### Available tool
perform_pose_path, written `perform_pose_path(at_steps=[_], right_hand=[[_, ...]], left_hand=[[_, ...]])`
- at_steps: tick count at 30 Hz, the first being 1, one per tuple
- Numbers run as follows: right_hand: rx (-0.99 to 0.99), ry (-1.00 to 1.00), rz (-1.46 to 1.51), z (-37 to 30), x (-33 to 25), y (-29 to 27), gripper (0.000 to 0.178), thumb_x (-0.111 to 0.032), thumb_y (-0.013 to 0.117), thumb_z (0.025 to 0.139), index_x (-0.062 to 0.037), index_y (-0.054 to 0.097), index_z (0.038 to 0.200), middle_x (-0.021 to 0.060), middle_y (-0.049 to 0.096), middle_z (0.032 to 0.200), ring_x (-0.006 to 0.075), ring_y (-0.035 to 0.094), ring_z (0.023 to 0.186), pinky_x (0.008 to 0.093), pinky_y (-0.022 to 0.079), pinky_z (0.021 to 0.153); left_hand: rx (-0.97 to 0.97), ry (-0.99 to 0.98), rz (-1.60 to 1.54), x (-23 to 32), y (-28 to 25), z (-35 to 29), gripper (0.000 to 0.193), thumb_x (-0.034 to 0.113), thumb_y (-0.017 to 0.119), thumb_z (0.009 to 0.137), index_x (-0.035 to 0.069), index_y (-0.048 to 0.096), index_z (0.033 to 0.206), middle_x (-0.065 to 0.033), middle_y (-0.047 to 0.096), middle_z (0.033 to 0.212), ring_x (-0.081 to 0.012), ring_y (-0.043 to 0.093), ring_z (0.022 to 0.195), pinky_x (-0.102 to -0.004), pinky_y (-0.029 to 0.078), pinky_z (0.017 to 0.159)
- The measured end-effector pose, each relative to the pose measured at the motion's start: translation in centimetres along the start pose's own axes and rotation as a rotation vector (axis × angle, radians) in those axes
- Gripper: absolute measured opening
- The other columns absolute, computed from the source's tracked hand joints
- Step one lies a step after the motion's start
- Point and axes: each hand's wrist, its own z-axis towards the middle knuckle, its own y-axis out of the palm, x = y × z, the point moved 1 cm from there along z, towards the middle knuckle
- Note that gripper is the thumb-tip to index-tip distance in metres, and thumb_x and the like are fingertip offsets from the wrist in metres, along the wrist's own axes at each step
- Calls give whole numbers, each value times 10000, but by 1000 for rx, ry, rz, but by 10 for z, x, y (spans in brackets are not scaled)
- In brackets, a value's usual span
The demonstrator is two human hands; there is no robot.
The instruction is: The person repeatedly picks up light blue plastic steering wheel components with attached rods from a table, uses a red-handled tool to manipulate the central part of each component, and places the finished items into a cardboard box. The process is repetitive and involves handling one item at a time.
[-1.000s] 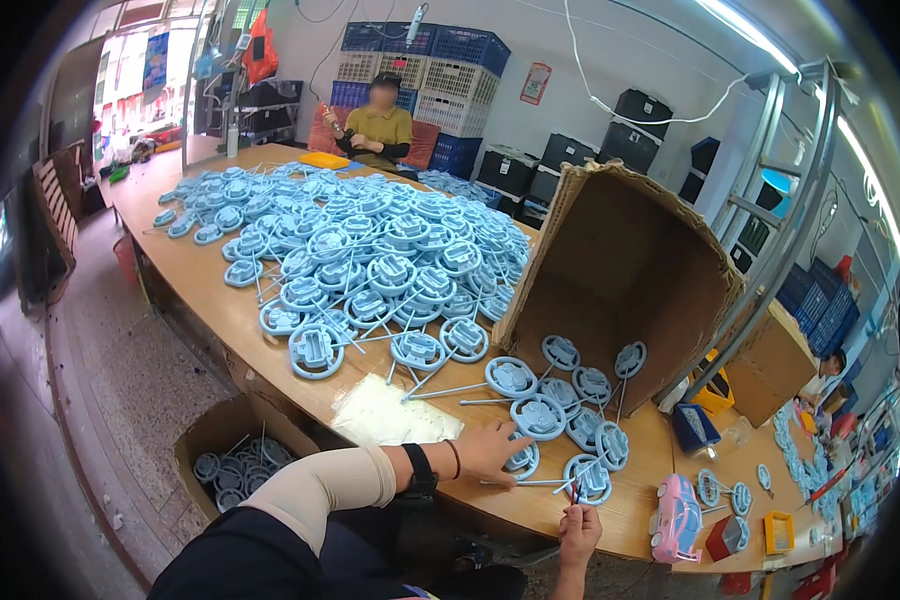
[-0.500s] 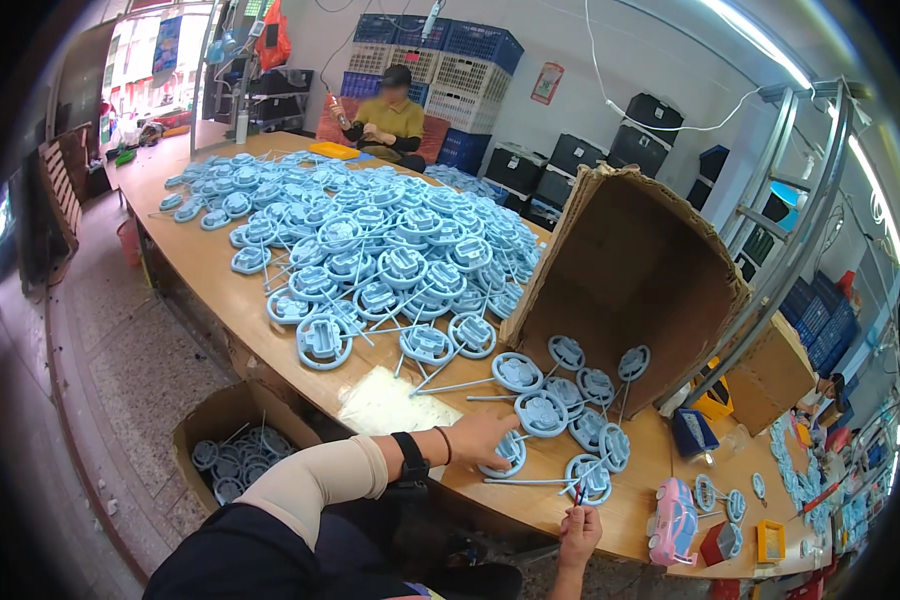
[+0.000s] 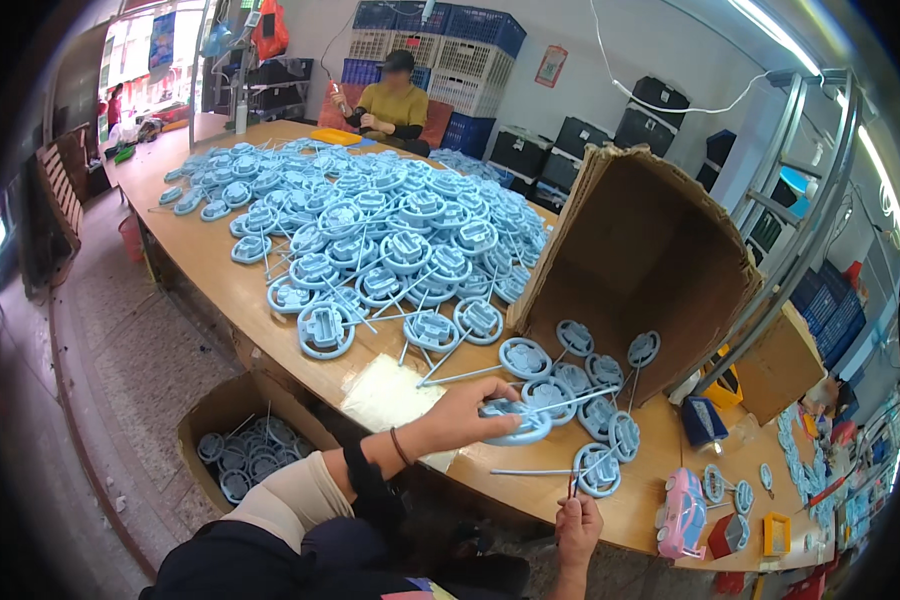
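Observation:
My left hand (image 3: 458, 414) grips a light-blue toy steering wheel (image 3: 526, 430) by its rim, lifted a little over the table with its thin stem pointing right. At the table's front edge, my right hand (image 3: 578, 532) is closed around a thin, dark, pointed tool (image 3: 572, 486), tip upward; its exact kind is unclear. Just beyond that tip lies another blue wheel (image 3: 598, 470), its stem stretching left. Several similar wheels lie between my hands and the cardboard box (image 3: 635, 260), which rests on its side with its opening toward me.
A large pile of blue wheels (image 3: 370, 215) covers the table's middle. Below its left edge stands a carton (image 3: 205, 420) holding more wheels. At right are a pink toy car (image 3: 682, 515), a yellow tray (image 3: 777, 535) and a metal frame (image 3: 770, 250). Another person (image 3: 395, 100) sits across the table.
My left hand has picked up a steering wheel from the table and raised it, its stem now swung to the right. The right hand stays nearly in place with its tool.

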Motion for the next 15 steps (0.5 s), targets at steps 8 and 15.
perform_pose_path(at_steps=[8, 15], right_hand=[[20, 116, -72, 0, -46, 61, 134, -150, 579, 831, -31, 584, 894, -69, 438, 562, 6, 340, 436, 176, 236, 390], [99, -11, 12, -4, -44, 57, 139, -204, 574, 862, -66, 572, 850, -90, 392, 535, 0, 284, 375, 185, 184, 344]], left_hand=[[265, 562, 371, 12, 46, -41, 520, 257, 722, 658, 35, 513, 1079, -150, 531, 1058, -330, 492, 1000, -409, 370, 887], [155, 78, -390, -3, 34, -10, 323, 235, 580, 836, 28, 514, 1076, -78, 534, 1060, -149, 502, 983, -300, 404, 849]])
